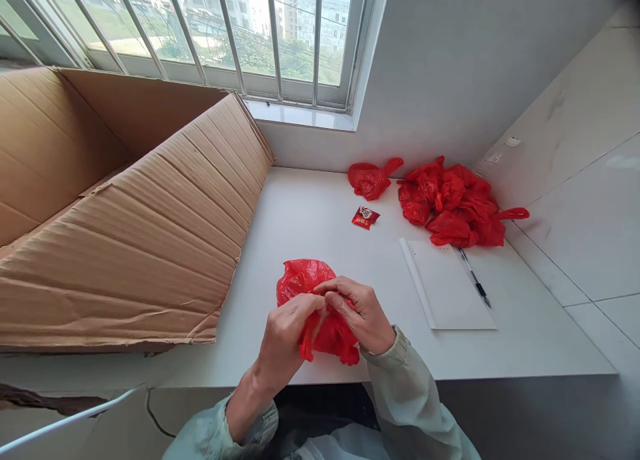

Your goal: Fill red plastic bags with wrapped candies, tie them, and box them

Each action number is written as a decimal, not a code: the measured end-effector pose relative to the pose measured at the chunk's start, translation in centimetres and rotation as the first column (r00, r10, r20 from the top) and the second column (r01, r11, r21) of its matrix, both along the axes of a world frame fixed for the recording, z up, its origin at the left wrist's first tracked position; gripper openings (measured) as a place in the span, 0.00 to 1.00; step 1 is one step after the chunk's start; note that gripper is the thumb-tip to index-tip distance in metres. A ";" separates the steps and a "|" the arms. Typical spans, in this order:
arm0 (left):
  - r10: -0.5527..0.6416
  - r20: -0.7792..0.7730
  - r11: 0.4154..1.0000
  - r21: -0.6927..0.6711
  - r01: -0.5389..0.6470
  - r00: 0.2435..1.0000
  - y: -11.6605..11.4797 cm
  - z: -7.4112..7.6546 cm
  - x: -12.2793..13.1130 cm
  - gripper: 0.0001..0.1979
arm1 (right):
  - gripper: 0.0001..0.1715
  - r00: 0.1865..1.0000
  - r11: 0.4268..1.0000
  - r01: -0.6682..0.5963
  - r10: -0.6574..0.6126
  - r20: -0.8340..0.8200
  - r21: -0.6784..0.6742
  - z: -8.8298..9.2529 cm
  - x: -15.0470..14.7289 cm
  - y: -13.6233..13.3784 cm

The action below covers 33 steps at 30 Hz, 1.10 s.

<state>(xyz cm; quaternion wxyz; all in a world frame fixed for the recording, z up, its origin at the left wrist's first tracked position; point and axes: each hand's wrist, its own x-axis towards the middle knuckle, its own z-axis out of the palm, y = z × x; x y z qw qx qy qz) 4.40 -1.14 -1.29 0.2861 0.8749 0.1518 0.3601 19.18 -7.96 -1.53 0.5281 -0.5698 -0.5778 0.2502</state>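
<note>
A red plastic bag (306, 275) lies bunched at the front of the white table, its loose ends hanging toward me. My left hand (287, 330) pinches the gathered neck of this bag from the left. From the right, my right hand (363, 313) is closed on the same neck, thumb and fingertips almost meeting those of the left. What the bag contains is hidden. Farther back lies a small dark-red packet (365, 217) with white print, apart from both hands.
A large open cardboard box (150, 227) fills the left side of the table (320, 230). Against the back wall sit a single red bag (370, 180) and a pile of red bags (455, 203). A white notepad (450, 287) and a pen (474, 277) lie at right.
</note>
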 end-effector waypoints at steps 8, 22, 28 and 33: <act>0.055 0.165 0.904 0.411 -0.120 0.985 0.8 -0.7 0.5 0.05 | 0.15 0.998 0.999 -0.036 0.036 -0.048 0.001 -0.9 0.0 -0.5; 0.095 0.086 0.963 0.245 -0.113 0.992 1.9 -1.5 0.0 0.06 | 0.10 0.983 0.998 -0.044 0.034 -0.180 -0.055 -1.0 1.2 0.0; -0.141 -0.018 0.987 0.070 0.142 0.990 3.0 0.1 -1.1 0.07 | 0.08 0.980 0.992 0.060 -0.080 0.185 0.110 -0.6 0.8 -0.7; -0.102 -0.035 0.984 0.141 0.106 0.994 3.8 0.5 -1.6 0.05 | 0.10 0.743 0.942 0.122 -0.296 0.600 0.314 -0.9 1.2 -1.1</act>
